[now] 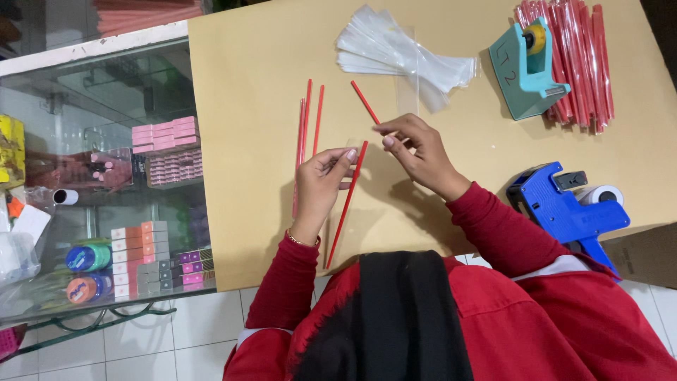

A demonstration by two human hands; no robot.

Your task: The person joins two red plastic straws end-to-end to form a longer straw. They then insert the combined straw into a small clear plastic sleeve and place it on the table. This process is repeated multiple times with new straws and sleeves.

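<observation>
My left hand pinches a thin red stick near its upper end, together with the edge of a narrow clear plastic sleeve. My right hand holds a second red stick by its lower end, fingers closed on it just right of the sleeve's opening. Both hands hover over a tan board. A few loose red sticks lie on the board left of my left hand.
A pile of clear plastic sleeves lies at the far middle. A teal tape dispenser rests on a bundle of wrapped red sticks at far right. A blue price-label gun sits near right. A glass display case stands left.
</observation>
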